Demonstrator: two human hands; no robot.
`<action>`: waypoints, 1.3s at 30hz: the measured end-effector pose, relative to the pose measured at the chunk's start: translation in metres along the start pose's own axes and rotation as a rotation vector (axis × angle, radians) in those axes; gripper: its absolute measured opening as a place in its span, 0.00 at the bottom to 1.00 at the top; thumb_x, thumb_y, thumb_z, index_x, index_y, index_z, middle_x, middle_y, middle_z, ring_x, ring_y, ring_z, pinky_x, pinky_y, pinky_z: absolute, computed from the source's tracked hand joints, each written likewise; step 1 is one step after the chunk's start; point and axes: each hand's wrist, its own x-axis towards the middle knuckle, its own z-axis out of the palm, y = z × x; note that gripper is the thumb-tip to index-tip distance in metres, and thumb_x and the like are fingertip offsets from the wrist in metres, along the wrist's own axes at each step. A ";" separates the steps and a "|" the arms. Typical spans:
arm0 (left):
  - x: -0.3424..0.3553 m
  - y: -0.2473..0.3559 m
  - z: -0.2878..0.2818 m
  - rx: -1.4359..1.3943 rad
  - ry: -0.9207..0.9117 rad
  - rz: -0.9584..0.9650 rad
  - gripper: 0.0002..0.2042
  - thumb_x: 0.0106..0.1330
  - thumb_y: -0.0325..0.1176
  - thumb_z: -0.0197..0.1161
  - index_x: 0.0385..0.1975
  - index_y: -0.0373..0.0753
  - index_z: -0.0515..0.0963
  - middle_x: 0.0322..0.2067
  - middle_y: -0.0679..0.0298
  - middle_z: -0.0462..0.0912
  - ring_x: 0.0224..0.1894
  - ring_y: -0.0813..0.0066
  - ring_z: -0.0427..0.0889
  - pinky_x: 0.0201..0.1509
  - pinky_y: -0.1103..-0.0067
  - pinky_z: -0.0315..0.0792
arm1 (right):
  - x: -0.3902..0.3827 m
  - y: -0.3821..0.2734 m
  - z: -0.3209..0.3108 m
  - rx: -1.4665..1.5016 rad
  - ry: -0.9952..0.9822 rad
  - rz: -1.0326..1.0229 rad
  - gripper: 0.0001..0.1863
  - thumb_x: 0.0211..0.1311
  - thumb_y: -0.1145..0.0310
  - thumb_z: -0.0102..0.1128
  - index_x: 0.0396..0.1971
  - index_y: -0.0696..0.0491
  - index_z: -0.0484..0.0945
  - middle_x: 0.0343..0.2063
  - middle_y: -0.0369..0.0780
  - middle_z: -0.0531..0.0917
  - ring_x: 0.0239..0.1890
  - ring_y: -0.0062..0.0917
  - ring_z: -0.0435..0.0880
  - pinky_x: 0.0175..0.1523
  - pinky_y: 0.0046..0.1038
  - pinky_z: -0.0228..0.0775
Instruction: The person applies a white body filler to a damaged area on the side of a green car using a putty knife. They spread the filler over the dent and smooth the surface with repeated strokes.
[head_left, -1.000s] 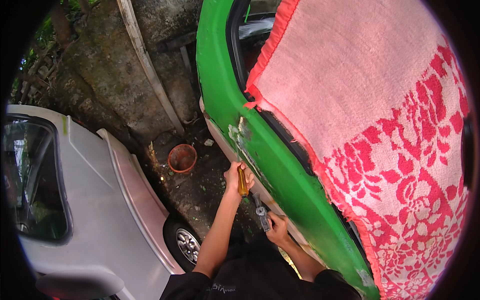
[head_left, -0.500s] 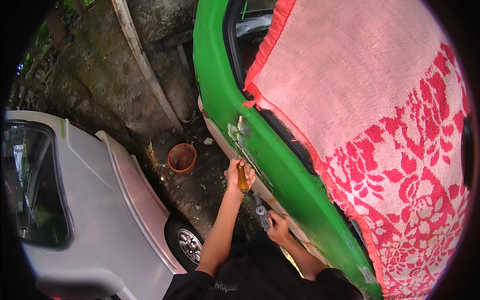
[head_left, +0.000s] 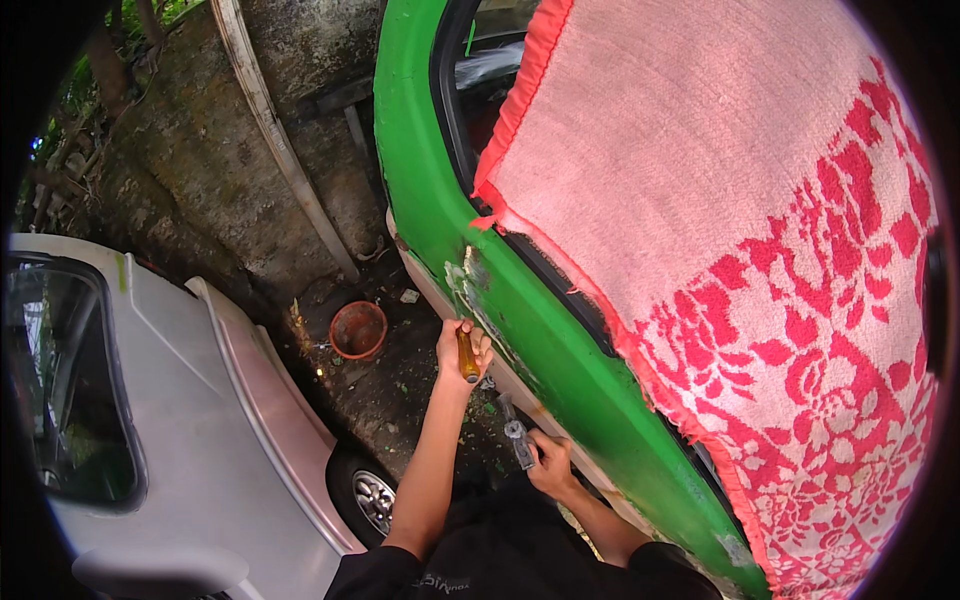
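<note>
My left hand [head_left: 452, 350] is closed round a screwdriver-like tool with an amber handle [head_left: 467, 358]. The tool's butt points back toward me, and its tip is not clear beside the green car panel [head_left: 560, 360]. Just ahead of that hand, the lower panel has a scraped patch [head_left: 470, 270] with paint gone and pale filler or metal showing. My right hand [head_left: 550, 465] grips a hammer, whose grey metal head [head_left: 514, 430] is nearer to me than the tool's butt and apart from it. Most of the hammer's handle is hidden by my fingers.
A pink and red floral towel [head_left: 660, 200] drapes over the green car's top and windows. On the left stands a silver car [head_left: 210, 400] with its wheel [head_left: 373, 500] near my left arm. Between the cars, a terracotta pot [head_left: 358, 330] sits on littered ground; a wooden plank [head_left: 280, 140] lies beyond.
The whole view has shifted slightly, so the cars and towel appear a little farther left. Both hands keep their grips, and the hammer head remains apart from the amber-handled tool.
</note>
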 end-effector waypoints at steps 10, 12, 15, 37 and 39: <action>-0.002 -0.006 -0.002 0.015 -0.039 -0.008 0.13 0.68 0.42 0.45 0.21 0.45 0.66 0.07 0.65 0.62 0.08 0.72 0.59 0.09 0.77 0.54 | 0.008 -0.001 0.000 -0.003 -0.026 -0.002 0.09 0.61 0.69 0.59 0.26 0.59 0.76 0.12 0.44 0.68 0.11 0.34 0.69 0.20 0.30 0.60; -0.005 -0.007 0.000 0.000 -0.054 -0.013 0.13 0.68 0.41 0.45 0.21 0.45 0.66 0.07 0.66 0.63 0.08 0.72 0.59 0.09 0.77 0.54 | 0.009 0.001 0.002 0.016 -0.027 -0.029 0.09 0.61 0.68 0.59 0.26 0.58 0.76 0.12 0.44 0.68 0.11 0.34 0.70 0.20 0.30 0.60; -0.021 -0.017 0.003 0.084 -0.047 -0.025 0.13 0.68 0.41 0.46 0.21 0.46 0.65 0.08 0.66 0.62 0.08 0.73 0.59 0.09 0.77 0.54 | 0.010 -0.002 0.001 0.008 -0.047 -0.011 0.09 0.61 0.68 0.60 0.26 0.58 0.76 0.12 0.44 0.68 0.11 0.35 0.70 0.20 0.30 0.61; -0.007 -0.024 0.002 -0.011 -0.035 0.024 0.12 0.68 0.39 0.43 0.22 0.45 0.65 0.08 0.64 0.63 0.09 0.71 0.59 0.10 0.77 0.56 | 0.028 -0.003 -0.008 -0.034 -0.137 -0.086 0.13 0.62 0.64 0.60 0.25 0.57 0.74 0.12 0.44 0.72 0.12 0.36 0.74 0.20 0.32 0.62; -0.008 -0.023 0.002 -0.030 -0.052 0.010 0.13 0.68 0.39 0.43 0.21 0.45 0.66 0.08 0.64 0.64 0.09 0.71 0.59 0.10 0.77 0.56 | 0.021 0.003 -0.010 0.010 -0.090 -0.173 0.12 0.62 0.64 0.61 0.25 0.58 0.74 0.12 0.44 0.72 0.12 0.35 0.73 0.20 0.32 0.61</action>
